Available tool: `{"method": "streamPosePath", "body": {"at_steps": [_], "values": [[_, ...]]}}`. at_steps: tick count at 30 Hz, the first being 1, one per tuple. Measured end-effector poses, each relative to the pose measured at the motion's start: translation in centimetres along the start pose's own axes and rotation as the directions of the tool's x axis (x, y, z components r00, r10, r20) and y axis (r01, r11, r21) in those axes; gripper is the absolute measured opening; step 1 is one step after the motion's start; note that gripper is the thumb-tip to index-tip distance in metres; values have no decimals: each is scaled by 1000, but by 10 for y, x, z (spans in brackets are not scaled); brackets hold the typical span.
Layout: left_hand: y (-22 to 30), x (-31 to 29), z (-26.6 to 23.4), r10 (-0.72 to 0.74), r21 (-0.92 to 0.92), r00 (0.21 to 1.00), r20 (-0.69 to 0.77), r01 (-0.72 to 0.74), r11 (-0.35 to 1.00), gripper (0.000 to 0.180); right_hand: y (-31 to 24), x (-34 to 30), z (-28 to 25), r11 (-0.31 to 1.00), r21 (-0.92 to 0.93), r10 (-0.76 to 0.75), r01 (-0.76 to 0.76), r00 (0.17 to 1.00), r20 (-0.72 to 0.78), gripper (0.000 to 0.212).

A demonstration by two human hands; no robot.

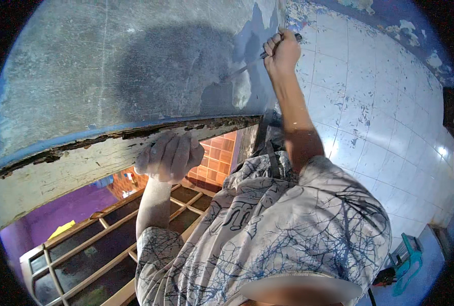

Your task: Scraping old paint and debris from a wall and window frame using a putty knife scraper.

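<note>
My right hand (284,50) is closed in a fist around a dark-handled scraper (298,37). Its thin shaft points left toward the grey wall (58,66), where patches of blue paint and a pale spot show. Whether the tip touches the wall I cannot tell. Dusty and pale, my left hand (170,157) grips the white wooden door frame (58,178), fingers curled over it. Dark, rotted wood runs along the frame's edge beside the wall.
White floor tiles (374,97) strewn with paint flakes lie to the right. A teal plastic chair or stool (409,262) stands at the lower right. Through the doorway are a wooden door with dark panes (92,265), a purple wall (66,206) and orange-brown tiles (217,160).
</note>
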State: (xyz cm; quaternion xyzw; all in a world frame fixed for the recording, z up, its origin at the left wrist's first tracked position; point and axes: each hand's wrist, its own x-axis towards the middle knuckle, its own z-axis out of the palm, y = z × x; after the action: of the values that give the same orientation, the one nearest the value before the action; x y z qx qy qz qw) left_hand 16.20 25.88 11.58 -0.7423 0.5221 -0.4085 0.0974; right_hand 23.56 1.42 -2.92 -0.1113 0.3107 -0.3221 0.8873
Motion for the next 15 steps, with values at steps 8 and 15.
{"method": "streamPosePath", "body": {"at_steps": [8, 15], "values": [[3, 4, -5, -15, 19, 1000, 9, 15, 1000, 5, 10, 30, -28, 997, 71, 33, -32, 999, -12, 25], [-1, 3, -3, -10, -90, 1000, -18, 8, 996, 3, 3, 44, -42, 973, 217, 77, -74, 997, -9, 20]]}}
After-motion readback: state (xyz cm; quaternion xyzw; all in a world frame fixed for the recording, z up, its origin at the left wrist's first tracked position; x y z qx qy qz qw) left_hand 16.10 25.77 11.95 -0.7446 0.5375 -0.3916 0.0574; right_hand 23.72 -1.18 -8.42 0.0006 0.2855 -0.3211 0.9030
